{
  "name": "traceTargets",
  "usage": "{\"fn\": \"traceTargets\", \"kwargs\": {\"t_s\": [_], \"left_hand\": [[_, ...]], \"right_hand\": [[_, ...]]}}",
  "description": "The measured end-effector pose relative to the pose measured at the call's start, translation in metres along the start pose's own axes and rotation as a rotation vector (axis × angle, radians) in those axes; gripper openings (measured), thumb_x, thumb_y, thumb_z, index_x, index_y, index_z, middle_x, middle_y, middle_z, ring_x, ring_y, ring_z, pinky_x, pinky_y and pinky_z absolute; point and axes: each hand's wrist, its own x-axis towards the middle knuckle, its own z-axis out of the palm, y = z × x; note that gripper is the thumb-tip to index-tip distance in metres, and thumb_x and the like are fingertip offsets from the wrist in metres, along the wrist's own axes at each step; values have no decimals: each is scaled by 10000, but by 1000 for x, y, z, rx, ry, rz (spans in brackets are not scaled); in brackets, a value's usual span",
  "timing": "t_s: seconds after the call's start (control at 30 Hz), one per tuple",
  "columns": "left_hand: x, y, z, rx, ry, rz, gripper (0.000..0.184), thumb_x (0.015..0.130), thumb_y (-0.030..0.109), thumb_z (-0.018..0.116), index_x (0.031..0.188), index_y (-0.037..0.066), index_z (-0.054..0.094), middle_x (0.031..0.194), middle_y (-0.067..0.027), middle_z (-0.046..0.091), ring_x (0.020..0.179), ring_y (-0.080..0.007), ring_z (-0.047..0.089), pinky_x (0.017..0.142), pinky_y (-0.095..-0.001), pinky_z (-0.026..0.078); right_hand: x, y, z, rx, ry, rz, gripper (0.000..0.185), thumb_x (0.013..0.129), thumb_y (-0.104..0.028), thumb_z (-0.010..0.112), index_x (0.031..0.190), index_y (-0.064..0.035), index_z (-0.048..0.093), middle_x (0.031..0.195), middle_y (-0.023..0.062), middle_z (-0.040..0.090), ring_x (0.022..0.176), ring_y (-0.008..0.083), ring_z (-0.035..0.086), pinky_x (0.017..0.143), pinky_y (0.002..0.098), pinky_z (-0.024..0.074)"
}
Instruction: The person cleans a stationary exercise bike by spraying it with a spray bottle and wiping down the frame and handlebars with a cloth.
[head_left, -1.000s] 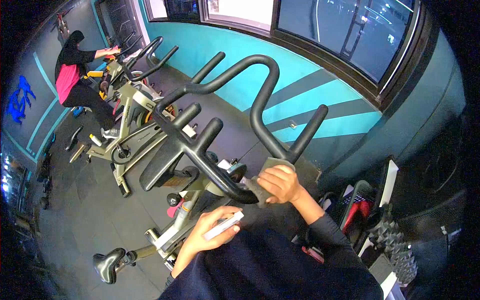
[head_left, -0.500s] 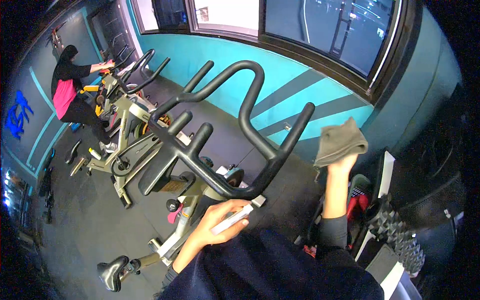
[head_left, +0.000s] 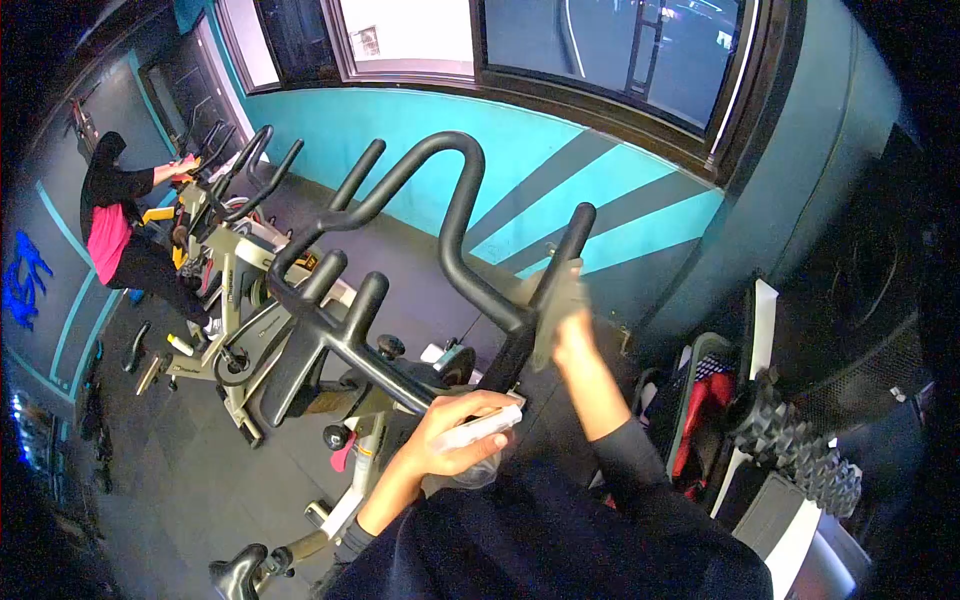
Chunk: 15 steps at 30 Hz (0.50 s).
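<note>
My left hand (head_left: 445, 432) is closed round a spray bottle with a white head (head_left: 482, 428), and part of its clear body shows below the fingers. It is close to the near bend of the black handlebar (head_left: 465, 215) of an exercise bike. My right hand (head_left: 573, 338), smeared by motion, holds a grey-green cloth (head_left: 562, 305) against the right-hand grip of that handlebar. The bike's saddle (head_left: 240, 572) is at the bottom left.
Another exercise bike (head_left: 228, 290) stands to the left, with a person (head_left: 115, 215) in black and pink leaning over bikes further back. A spiky black foam roller (head_left: 800, 450) and red gear (head_left: 708, 410) are at the right. A teal wall (head_left: 400, 150) runs under the windows.
My right hand has brought the cloth left and down from the open air onto the handlebar's right grip. The left hand keeps the bottle and the view has shifted slightly.
</note>
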Motion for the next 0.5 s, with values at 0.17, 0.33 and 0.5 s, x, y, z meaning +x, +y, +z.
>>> {"fn": "traceTargets", "kwargs": {"t_s": [0.17, 0.33, 0.5], "left_hand": [[4, -6, 1, 85, -9, 62, 375, 777, 153, 678, 1107, 0, 587, 838, -94, 693, 777, -194, 690, 706, -306, 529], [5, -4, 0, 135, -49, 57, 395, 751, 182, 697, 1096, 12, 607, 865, -95, 690, 794, -230, 680, 715, -327, 520], [4, -4, -1, 169, -49, 80, 412, 725, 219, 713, 1070, 10, 625, 881, -108, 685, 808, -269, 667, 716, -354, 511]], "right_hand": [[20, 11, 7, -32, 20, -295, 416, 923, -367, 545, 1165, -40, 461, 985, 75, 568, 904, 166, 561, 806, 329, 458], [61, -2, 6, 29, 35, -316, 360, 914, -374, 550, 1058, -46, 515, 919, 77, 603, 772, 184, 623, 649, 337, 525], [85, -52, 8, 208, -143, -231, 383, 902, -382, 562, 1064, -38, 516, 940, 134, 612, 802, 248, 643, 692, 390, 552]]}}
